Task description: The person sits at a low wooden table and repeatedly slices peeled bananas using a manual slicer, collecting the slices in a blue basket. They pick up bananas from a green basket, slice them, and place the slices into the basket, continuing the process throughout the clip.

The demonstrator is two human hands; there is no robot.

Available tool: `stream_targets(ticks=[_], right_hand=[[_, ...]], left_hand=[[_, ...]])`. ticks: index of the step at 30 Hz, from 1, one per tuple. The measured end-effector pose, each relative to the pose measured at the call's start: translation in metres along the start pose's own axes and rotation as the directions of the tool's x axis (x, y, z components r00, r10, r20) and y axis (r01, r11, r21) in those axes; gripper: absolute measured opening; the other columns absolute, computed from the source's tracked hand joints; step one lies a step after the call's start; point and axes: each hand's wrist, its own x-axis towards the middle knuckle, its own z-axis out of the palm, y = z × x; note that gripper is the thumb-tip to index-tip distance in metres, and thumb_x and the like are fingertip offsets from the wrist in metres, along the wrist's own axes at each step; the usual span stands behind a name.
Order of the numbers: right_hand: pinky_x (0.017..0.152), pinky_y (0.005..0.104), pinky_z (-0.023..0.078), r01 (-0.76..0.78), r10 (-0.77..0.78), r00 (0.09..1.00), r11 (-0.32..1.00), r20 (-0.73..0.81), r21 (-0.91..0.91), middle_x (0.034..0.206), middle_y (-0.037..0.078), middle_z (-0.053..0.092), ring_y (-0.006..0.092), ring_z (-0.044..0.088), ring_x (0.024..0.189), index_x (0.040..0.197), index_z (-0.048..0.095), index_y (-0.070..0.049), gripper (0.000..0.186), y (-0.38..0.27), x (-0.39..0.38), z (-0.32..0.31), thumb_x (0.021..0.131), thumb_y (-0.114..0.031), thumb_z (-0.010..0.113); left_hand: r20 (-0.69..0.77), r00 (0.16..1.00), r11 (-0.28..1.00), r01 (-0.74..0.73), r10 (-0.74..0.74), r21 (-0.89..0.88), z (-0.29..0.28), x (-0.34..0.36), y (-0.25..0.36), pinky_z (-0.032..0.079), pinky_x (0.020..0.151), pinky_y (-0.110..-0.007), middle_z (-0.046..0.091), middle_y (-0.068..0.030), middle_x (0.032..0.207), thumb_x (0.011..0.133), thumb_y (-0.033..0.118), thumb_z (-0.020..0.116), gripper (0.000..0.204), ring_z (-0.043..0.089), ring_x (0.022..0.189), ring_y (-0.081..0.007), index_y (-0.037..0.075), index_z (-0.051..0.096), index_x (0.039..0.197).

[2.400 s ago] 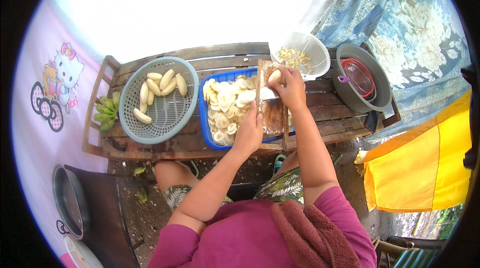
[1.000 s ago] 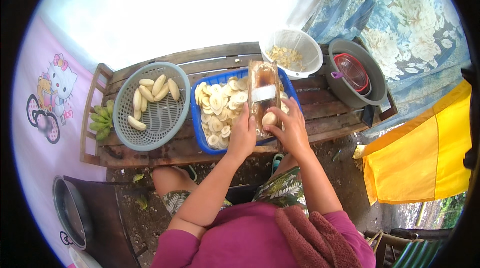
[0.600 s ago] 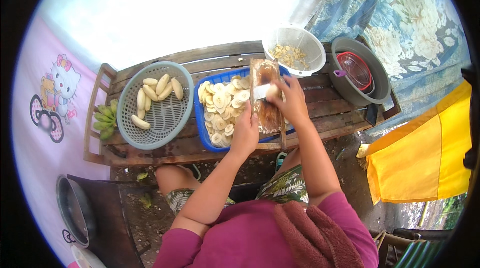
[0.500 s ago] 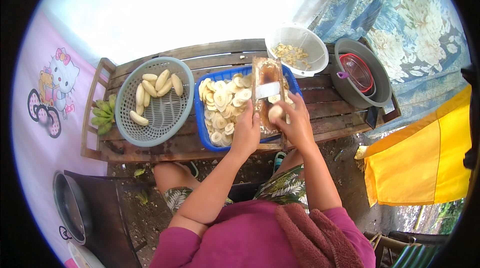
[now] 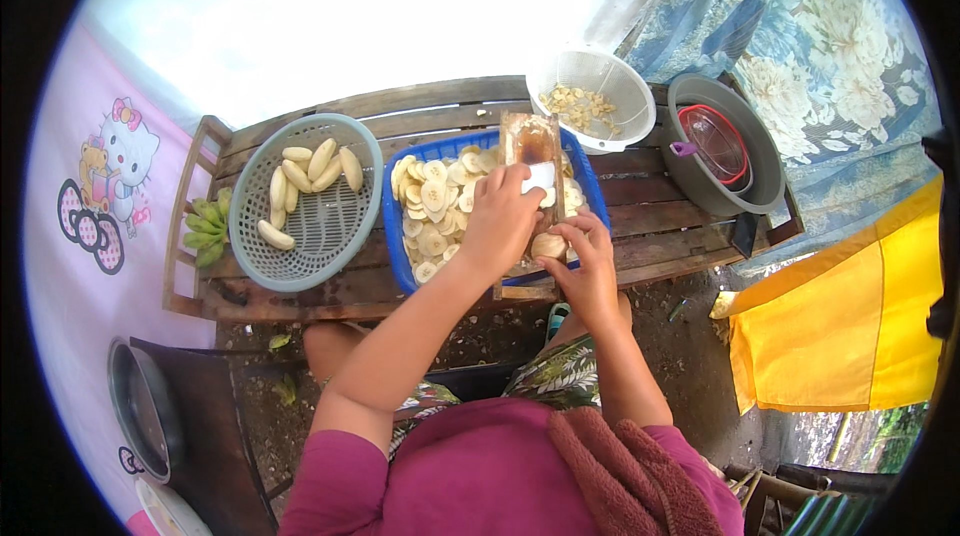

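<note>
A wooden slicer board (image 5: 531,141) with a pale blade plate (image 5: 540,176) lies over a blue basket (image 5: 394,239) filled with round banana slices (image 5: 436,198). My left hand (image 5: 500,221) reaches across the board, its curled fingers at the plate; whatever they pinch, if anything, is hidden. My right hand (image 5: 588,261) grips a peeled banana piece (image 5: 548,245) against the lower part of the board. Left of the basket, a grey-green colander (image 5: 345,246) holds several peeled bananas (image 5: 323,161).
Everything stands on a slatted wooden bench (image 5: 640,254). A white strainer (image 5: 630,106) with small pieces is behind the basket. At the right sits a grey basin (image 5: 690,96) with a red-rimmed strainer (image 5: 712,144) inside. Green bananas (image 5: 206,231) lie at the left end.
My left hand has left the board's left edge and moved up over it to the blade plate. My right hand has shifted slightly down, still holding the banana piece.
</note>
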Motion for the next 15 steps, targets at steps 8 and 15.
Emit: stream_targets(ticks=[8, 15], right_hand=[[0.100, 0.0449, 0.041, 0.040, -0.040, 0.999, 0.999, -0.014, -0.022, 0.114, 0.012, 0.058, 0.0358, 0.052, 0.118, 0.109, 0.065, -0.007, 0.046, -0.003, 0.002, 0.000, 0.069, -0.017, 0.085], [0.098, 0.0448, 0.041, 0.044, -0.044, 0.999, 0.997, -0.003, -0.059, 0.113, 0.011, 0.058, 0.0354, 0.053, 0.117, 0.110, 0.065, -0.007, 0.046, -0.002, 0.002, 0.000, 0.069, -0.017, 0.084]], left_hand=[[0.093, 0.936, 0.911, -0.351, 0.338, 0.215, 0.002, 0.026, -0.016, 0.035, 0.104, -0.044, 0.056, -0.0085, 0.118, 0.081, 0.014, 0.069, 0.012, 0.047, 0.120, -0.0269, 0.006, 0.070, 0.091], [0.157, 0.922, 0.904, -0.381, 0.354, 0.196, -0.005, 0.030, -0.021, 0.035, 0.105, -0.043, 0.056, -0.0087, 0.119, 0.082, 0.013, 0.067, 0.013, 0.047, 0.120, -0.0268, 0.006, 0.070, 0.093]])
